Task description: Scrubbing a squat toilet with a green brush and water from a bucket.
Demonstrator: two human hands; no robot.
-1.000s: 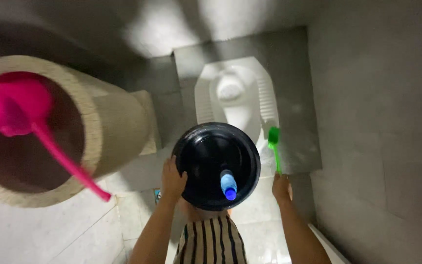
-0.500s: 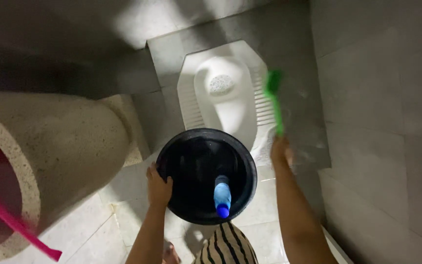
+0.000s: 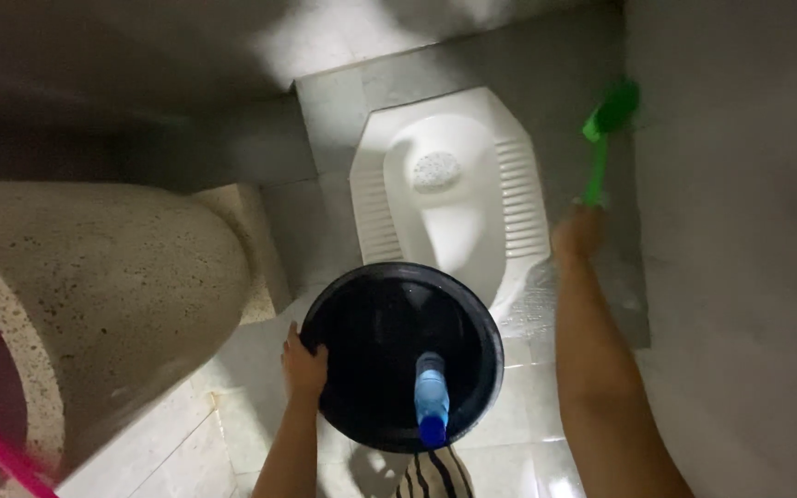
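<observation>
left hand (image 3: pixel 304 367) fingers curl over the rim of a black bucket (image 3: pixel 362 323), a blue-capped bottle (image 3: pixel 431 398) lying inside. right hand (image 3: pixel 576 232) clenches a green brush (image 3: pixel 604 138), held out beside the white squat toilet (image 3: pixel 449 198).

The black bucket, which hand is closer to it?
Left. The left hand grips the rim of the black bucket. The right hand is off to the bucket's right, holding a green brush.
</observation>
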